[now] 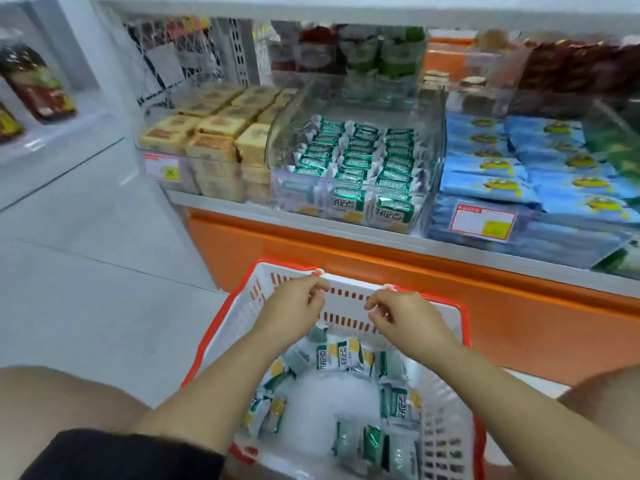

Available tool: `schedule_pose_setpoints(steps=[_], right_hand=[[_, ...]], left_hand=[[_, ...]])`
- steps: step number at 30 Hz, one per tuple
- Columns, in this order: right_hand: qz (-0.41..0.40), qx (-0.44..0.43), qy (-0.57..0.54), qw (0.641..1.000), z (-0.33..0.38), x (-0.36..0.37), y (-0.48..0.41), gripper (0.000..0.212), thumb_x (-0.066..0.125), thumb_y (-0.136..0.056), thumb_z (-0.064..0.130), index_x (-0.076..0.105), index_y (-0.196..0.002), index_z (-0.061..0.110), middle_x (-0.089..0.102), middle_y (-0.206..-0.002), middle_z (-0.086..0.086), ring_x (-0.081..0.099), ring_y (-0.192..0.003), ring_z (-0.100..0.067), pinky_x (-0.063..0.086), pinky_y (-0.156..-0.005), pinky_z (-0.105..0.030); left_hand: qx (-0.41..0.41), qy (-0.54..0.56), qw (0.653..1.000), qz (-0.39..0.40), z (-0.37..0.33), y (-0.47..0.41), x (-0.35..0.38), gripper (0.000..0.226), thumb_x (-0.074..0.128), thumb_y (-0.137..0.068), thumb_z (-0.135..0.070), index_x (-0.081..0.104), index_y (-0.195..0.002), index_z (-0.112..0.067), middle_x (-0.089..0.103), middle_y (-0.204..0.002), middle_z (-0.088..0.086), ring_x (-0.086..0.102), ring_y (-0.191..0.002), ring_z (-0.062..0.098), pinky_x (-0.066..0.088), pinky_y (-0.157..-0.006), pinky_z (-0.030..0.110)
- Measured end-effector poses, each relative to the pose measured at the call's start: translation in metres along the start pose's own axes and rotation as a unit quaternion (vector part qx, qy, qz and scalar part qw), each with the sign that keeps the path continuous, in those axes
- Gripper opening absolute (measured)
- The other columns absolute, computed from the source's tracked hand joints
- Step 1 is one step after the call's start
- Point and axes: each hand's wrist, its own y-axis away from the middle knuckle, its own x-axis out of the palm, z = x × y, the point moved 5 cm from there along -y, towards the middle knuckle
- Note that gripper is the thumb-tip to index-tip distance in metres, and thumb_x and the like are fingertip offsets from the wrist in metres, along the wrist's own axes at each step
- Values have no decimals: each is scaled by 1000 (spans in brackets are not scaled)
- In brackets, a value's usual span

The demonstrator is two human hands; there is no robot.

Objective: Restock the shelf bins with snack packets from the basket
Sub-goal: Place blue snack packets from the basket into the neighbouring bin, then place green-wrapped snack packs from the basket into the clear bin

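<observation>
Bare knees (52, 400) flank the red-rimmed white basket (346, 296) on the floor, and 2 forearms reach forward over it. The left hand (294, 306) and right hand (398, 315) have their fingers curled tight, knuckles up, fingertips at the far rim; I cannot tell whether they grip it. Green-white snack packets (346, 356) lie loose in the basket, pointing every way. Above, the clear shelf bin (429, 150) holds 3 rows of them, long axes crosswise.

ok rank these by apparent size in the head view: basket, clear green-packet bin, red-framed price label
1. basket, though it sits nearest the camera, which inflates it
2. clear green-packet bin
3. red-framed price label, clearly smallest
</observation>
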Motion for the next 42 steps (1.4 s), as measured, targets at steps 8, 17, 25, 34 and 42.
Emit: schedule_pose_setpoints(steps=[8,17,25,34,42], right_hand=[[219,74,20,973,-42,117,-13,9,55,-91,23,58,-89,31,61,-92,7,57,-86,-17,50,-77,-29],[251,211,-94,940,-83,214,-46,49,64,-91,17,47,-137,15,60,-131,-11,59,-112,-29,49,-91,-34],[127,330,-115,928,-100,259,-46,51,77,-77,18,45,-114,33,63,-102,-3,62,-85,-23,57,-74,-39],[226,319,-192,900,-85,255,-43,66,79,-77,8,47,-132,23,65,-110,-5,66,-81,-17,52,-59,-25],[227,220,-263,911,-40,136,-62,40,80,-79,15,55,-110,21,62,-110,7,58,-86,-2,47,-65,-13]], left_hand=[[-128,-113,975,144,131,18,78,21,46,-98,-17,66,-106,-19,65,-110,6,61,-91,20,43,-71,27],[-159,-192,926,284,197,22,142,53,50,-93,-19,42,-146,-23,22,-160,9,34,-141,31,38,-111,50],[-180,-189,927,269,220,32,152,53,51,-93,-18,43,-145,-27,26,-156,1,35,-135,29,43,-105,42],[-222,-189,900,323,223,3,155,46,52,-95,-25,48,-141,-25,38,-148,5,34,-137,34,39,-111,47],[-143,-67,927,341,134,-45,111,45,54,-99,-20,48,-143,-23,44,-150,3,49,-128,23,41,-106,34]])
